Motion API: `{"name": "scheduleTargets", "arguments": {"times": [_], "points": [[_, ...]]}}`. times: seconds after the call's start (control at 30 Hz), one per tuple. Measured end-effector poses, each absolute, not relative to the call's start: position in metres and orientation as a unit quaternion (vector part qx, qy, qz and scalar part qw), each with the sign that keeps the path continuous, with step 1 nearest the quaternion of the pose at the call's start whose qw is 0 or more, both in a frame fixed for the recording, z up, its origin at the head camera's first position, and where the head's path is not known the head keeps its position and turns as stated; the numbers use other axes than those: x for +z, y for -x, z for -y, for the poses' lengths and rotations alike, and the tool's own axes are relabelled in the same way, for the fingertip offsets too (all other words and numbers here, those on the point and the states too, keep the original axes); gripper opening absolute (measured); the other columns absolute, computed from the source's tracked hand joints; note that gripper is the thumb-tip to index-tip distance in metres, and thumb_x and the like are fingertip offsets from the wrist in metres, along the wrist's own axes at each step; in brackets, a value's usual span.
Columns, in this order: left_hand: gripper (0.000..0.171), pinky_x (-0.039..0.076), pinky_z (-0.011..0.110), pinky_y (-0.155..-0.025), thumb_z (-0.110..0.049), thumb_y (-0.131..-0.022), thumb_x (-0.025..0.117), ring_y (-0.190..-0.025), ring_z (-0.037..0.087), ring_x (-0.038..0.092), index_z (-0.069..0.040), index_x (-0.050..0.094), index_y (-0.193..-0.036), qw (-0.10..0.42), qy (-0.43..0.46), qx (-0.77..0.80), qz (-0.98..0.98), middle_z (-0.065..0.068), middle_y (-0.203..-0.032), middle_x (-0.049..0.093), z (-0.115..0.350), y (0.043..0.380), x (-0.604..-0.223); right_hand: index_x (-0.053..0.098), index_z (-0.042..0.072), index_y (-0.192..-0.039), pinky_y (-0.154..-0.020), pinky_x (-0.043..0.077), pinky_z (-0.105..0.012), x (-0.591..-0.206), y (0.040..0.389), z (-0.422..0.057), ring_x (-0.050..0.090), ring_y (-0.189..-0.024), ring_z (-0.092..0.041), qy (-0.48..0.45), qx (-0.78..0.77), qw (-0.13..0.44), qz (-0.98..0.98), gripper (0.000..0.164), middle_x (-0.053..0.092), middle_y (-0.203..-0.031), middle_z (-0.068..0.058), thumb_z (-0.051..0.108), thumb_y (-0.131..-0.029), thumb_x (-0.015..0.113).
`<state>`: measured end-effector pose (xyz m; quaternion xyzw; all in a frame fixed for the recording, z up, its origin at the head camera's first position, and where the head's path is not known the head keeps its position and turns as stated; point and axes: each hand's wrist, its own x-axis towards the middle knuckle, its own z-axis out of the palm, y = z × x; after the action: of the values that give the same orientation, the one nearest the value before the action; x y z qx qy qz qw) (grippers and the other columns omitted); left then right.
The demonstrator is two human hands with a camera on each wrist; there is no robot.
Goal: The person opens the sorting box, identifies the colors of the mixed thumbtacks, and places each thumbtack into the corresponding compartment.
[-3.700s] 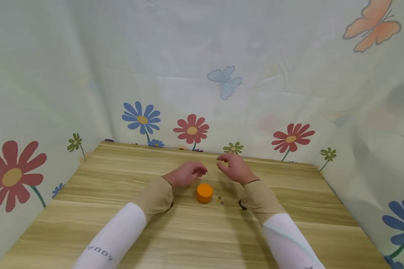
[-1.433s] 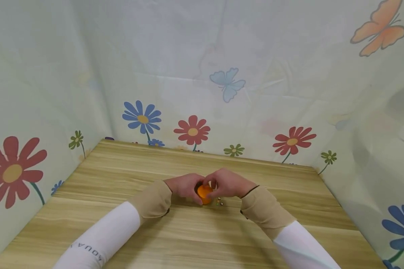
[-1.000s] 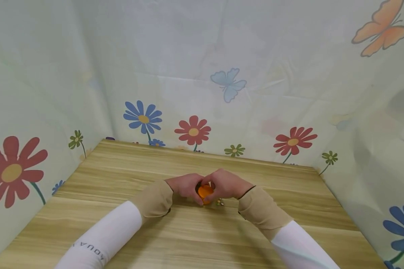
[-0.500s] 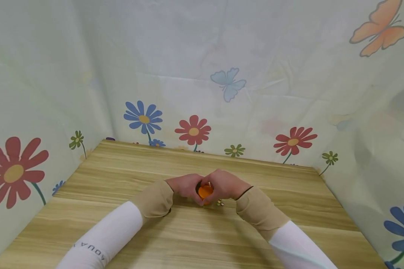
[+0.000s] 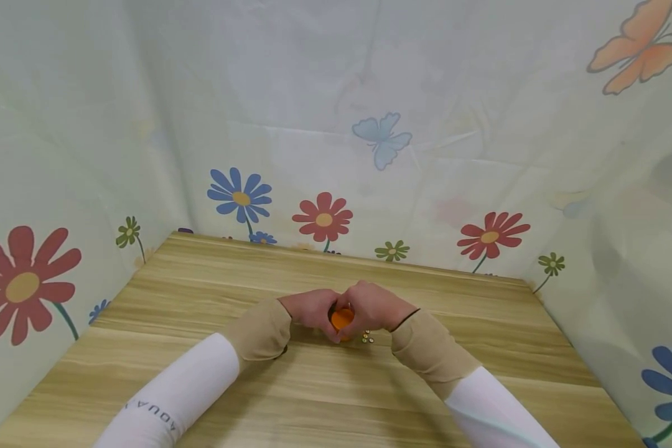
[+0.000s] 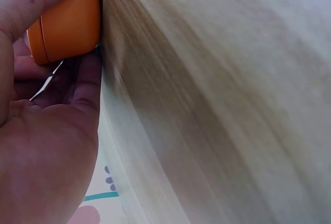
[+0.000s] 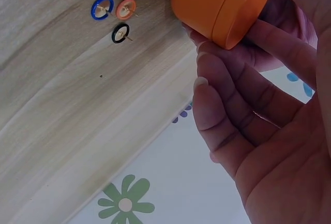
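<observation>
A small round orange jar (image 5: 343,318) stands on the wooden table between both hands. In the left wrist view, my left hand (image 6: 46,146) grips the body of the jar (image 6: 72,27), with a thumb on the near side and fingers behind. My right hand (image 7: 269,157) pinches the jar's lid (image 7: 243,9) between thumb and index finger; its other fingers are loosely bent. A thin seam shows between lid and body. Beside the jar lie several small round pieces with coloured rims and short gold pins, including a blue one (image 7: 102,8) and a black one (image 7: 120,32).
The wood-grain table (image 5: 313,404) meets a pale curtain (image 5: 291,93) printed with flowers and butterflies at the back and both sides. Both forearms, in white and tan sleeves, reach in from the front.
Both hands, apart from the jar at first, have come down and together around it. Over the last second, they stay there with only slight shifts of the right hand and wrist.
</observation>
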<state>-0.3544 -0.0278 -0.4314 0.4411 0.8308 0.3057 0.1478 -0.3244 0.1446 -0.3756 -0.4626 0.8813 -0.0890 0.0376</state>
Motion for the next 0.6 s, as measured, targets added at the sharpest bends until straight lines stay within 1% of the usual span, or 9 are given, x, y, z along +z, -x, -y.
{"name": "scheduleTargets", "arguments": {"times": [0.17, 0.27, 0.43, 0.6], "points": [[0.046, 0.044, 0.02, -0.077, -0.021, -0.067, 0.087, -0.083, 0.011, 0.054, -0.013, 0.06, -0.104, 0.15, -0.438, 0.306, -0.832, -0.007, -0.095, 0.061, 0.0274, 0.3518, -0.4286, 0.069, 0.012, -0.075, -0.047, 0.035, -0.022, -0.3732, 0.3233, -0.1429, 0.041, -0.052, -0.007, 0.463, -0.083, 0.04, -0.882, 0.019, 0.049, -0.057, 0.01, 0.027, -0.07, 0.081], [0.047, 0.044, 0.02, -0.077, -0.021, -0.067, 0.087, -0.084, 0.009, 0.054, -0.014, 0.06, -0.104, 0.149, -0.438, 0.309, -0.831, -0.008, -0.095, 0.06, 0.0273, 0.3517, -0.4288, 0.069, 0.012, -0.075, -0.048, 0.035, -0.022, -0.3723, 0.3232, -0.1428, 0.042, -0.052, -0.008, 0.459, -0.082, 0.043, -0.884, 0.02, 0.049, -0.057, 0.009, 0.027, -0.07, 0.081], [0.047, 0.044, 0.02, -0.079, -0.02, -0.066, 0.087, -0.084, 0.007, 0.053, -0.016, 0.06, -0.104, 0.153, -0.43, 0.317, -0.832, -0.011, -0.095, 0.059, 0.0264, 0.3516, -0.4284, 0.069, 0.014, -0.075, -0.049, 0.037, -0.021, -0.3739, 0.3254, -0.1436, 0.043, -0.054, -0.007, 0.456, -0.081, 0.046, -0.885, 0.02, 0.051, -0.058, 0.01, 0.029, -0.069, 0.081], [0.047, 0.044, 0.02, -0.079, -0.017, -0.066, 0.087, -0.085, 0.009, 0.054, -0.016, 0.06, -0.104, 0.157, -0.423, 0.324, -0.831, -0.01, -0.095, 0.06, 0.0259, 0.3495, -0.4255, 0.069, 0.016, -0.076, -0.049, 0.04, -0.02, -0.3758, 0.3277, -0.1445, 0.045, -0.055, -0.006, 0.454, -0.081, 0.05, -0.886, 0.02, 0.052, -0.059, 0.012, 0.031, -0.07, 0.081]]}}
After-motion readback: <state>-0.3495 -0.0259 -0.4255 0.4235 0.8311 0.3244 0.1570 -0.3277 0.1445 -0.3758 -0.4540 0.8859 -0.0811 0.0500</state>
